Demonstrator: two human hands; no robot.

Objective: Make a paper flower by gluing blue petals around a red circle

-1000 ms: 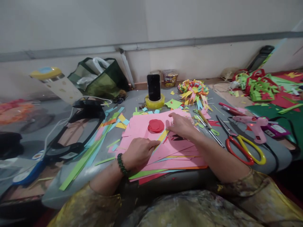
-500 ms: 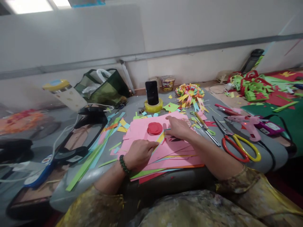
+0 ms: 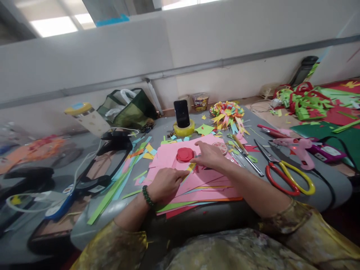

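A stack of pink paper sheets (image 3: 208,195) lies before me with layered red paper discs (image 3: 185,154) on top. My left hand (image 3: 165,183) is closed, its fingertips on a narrow yellow paper strip (image 3: 191,167) just below the discs. My right hand (image 3: 209,155) rests over the sheets at the discs' right side, index finger and thumb apart; the thumb is close to the strip's upper end. A small bluish bit shows between those fingers, too small to name. Dark shapes under the right wrist are partly hidden.
Scissors (image 3: 284,170), a pink glue gun (image 3: 299,148) and a utility knife (image 3: 250,163) lie to the right. Behind the sheets, a phone (image 3: 182,113) leans in a yellow tape roll (image 3: 184,129). Paper strips (image 3: 112,198) and a headset-like black frame (image 3: 95,180) are left.
The view has shifted slightly, bringing more of the windows in. My right hand has come a little closer to the red discs. My left hand stays at the yellow strip.
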